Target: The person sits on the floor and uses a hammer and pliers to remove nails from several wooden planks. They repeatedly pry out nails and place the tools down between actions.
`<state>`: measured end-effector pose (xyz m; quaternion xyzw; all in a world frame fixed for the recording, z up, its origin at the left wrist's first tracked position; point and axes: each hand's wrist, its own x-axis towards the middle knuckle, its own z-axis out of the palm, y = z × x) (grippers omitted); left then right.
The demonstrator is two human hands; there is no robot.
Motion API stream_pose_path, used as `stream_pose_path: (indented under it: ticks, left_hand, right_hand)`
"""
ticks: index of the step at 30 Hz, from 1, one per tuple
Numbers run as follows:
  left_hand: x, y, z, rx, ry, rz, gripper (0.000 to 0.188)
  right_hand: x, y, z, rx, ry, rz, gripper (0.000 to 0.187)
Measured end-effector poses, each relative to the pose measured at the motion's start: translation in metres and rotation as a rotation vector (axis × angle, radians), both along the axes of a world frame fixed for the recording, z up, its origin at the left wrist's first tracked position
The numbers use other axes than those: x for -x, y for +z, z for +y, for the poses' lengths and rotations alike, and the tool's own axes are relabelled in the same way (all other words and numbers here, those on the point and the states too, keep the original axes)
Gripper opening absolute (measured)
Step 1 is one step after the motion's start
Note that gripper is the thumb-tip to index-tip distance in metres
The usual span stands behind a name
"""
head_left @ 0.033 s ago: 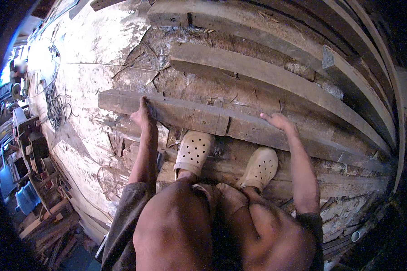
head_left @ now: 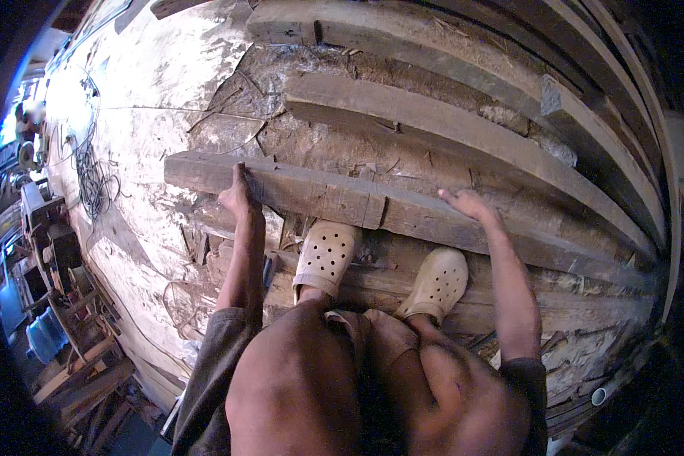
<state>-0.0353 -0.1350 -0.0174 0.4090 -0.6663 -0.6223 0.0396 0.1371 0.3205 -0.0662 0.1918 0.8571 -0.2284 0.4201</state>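
While left hand point(head_left: 241, 196) grips beam point(head_left: 311, 190) — clogs point(head_left: 325, 254) beside, timber point(head_left: 403, 105) beyond.

And you're looking down from your own head here, through the left one of two fisheye cameras worn side by side! The view is upright, tipped steeply past your bare knees point(head_left: 292, 372), huge and close at the lower edge. Farther out, near mid-picture, come your clogs point(head_left: 327, 254), then the wooden beam point(head_left: 319, 196) with your left hand point(head_left: 242, 196) and right hand point(head_left: 470, 205). And how wide it sweeps: long timbers point(head_left: 463, 137) bow toward the right rim, a blue plastic container point(head_left: 45, 334) sits far left, black corners closing round!
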Motion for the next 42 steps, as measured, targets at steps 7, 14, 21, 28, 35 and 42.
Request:
stream_pose_path:
  ticks: [7, 14, 21, 28, 35, 42]
  left_hand:
    - [-0.010, -0.014, -0.010, -0.152, 0.096, 0.158, 0.042]
    - [-0.025, 0.014, -0.013, 0.272, -0.065, 0.318, 0.070]
    - [-0.096, 0.039, -0.060, 0.587, -0.546, 0.094, 0.063]
    - [-0.243, 0.037, -0.096, 1.077, -0.987, -0.232, 0.054]
    - [-0.244, 0.021, -0.126, 1.022, -1.098, -0.337, 0.043]
    - [-0.221, 0.038, -0.135, 0.889, -0.935, -0.211, 0.040]
  right_hand:
    - [-0.001, 0.044, -0.006, -0.091, -0.061, 0.324, 0.065]
    - [-0.032, 0.084, -0.022, -0.171, -0.117, 0.686, 0.043]
    - [-0.070, 0.102, -0.036, -0.178, -0.377, 0.721, 0.044]
    - [-0.077, 0.100, -0.053, -0.062, -0.506, 0.726, 0.040]
    - [-0.004, 0.150, -0.051, 0.023, -0.315, 0.840, 0.037]
    - [0.041, 0.204, -0.038, 0.011, -0.078, 1.009, 0.032]
